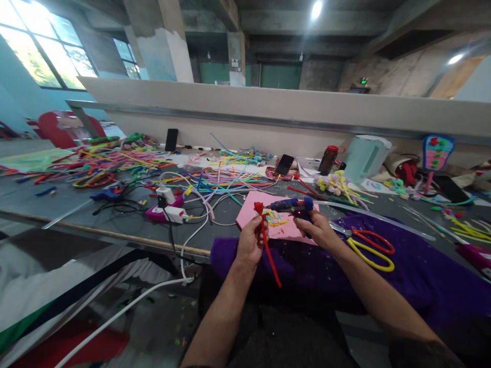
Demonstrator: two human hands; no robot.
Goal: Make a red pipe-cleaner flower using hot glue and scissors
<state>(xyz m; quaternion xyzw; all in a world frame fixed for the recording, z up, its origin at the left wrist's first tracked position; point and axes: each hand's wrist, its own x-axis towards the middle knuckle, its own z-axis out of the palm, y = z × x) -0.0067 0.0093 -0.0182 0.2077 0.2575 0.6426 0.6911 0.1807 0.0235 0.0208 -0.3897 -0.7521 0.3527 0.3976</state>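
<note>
Long grey workbench (95,214), cluttered end to end; you sit at its near edge with a purple cloth (402,271) draped over the front and a pink foam sheet (253,214) lying just past your hands. Your right hand (320,230) is closed around the grip of a blue glue gun (293,205), held level, nozzle pointing left. Your left hand (251,240) pinches a red pipe cleaner (268,250) near its top; the stem hangs down and to the right over the cloth. The nozzle sits just beside the curled red tip (258,207), whether touching cannot be told. To do this well, keep the tip above the pink sheet so drips land there, keep your left fingertips below the curl and clear of the nozzle, and squeeze lightly, since the tip looks small. The pipe cleaner looks fuzzy, thin and bendable, twisted into a small knot at the top. Yellow-and-red scissors (370,248) lie on the cloth just right of your right wrist.
</note>
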